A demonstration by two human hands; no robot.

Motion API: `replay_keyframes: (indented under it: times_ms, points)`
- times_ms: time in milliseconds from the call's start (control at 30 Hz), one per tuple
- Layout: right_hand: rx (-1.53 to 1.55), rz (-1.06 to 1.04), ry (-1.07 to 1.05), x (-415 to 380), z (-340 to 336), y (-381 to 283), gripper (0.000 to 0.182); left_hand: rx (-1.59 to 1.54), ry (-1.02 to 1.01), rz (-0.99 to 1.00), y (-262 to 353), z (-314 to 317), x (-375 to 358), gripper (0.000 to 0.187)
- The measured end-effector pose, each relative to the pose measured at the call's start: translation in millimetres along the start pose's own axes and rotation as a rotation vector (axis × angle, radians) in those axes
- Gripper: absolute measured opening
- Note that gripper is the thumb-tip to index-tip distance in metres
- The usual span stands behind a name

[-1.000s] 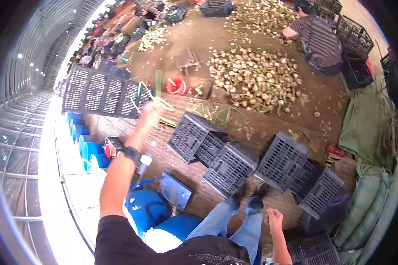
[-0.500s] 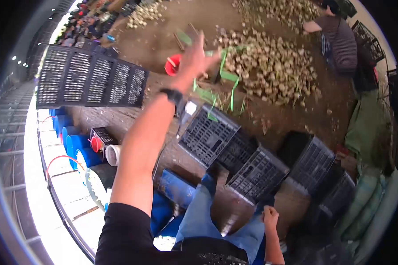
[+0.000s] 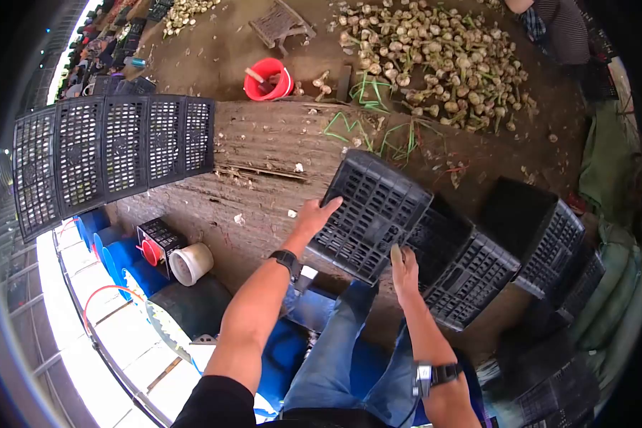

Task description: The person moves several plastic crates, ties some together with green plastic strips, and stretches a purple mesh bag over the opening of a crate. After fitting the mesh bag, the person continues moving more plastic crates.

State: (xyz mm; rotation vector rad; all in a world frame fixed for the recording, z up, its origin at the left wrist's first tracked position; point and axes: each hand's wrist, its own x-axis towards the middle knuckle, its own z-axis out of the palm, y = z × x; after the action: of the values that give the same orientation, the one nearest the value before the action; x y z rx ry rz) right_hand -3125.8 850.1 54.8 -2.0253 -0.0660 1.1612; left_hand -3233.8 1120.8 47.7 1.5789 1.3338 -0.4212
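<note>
Since half a second ago my left hand (image 3: 312, 216) has come down from its high reach over the green stalks, and both hands now close on the nearest black crate (image 3: 375, 215). It lies tipped on its side at the front of a row of crates (image 3: 478, 267), its slatted base facing me, its mouth pointing toward two o'clock, its long axis running from ten to four o'clock. My left fingers curl over its nine o'clock edge; my right hand (image 3: 404, 265) grips the six o'clock edge. I judge the lift only begun: the crate sits against its neighbour, not yet raised. Beyond, at twelve o'clock, lie the garlic heap (image 3: 435, 60) and a red bucket (image 3: 267, 79); blue barrels (image 3: 125, 260) stand at eight o'clock.
</note>
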Motion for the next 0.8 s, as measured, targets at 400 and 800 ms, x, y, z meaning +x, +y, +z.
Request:
replay_keyframes:
  times_ms: [400, 800]
  points:
    - [0.623, 0.068, -0.116, -61, 91, -87, 0.039, 0.091, 0.198, -0.109, 5, -136, -149, 0.056]
    - [0.617, -0.544, -0.549, -197, 15, -287, 0.03, -0.132, 0.779, 0.056, 64, -220, -397, 0.049]
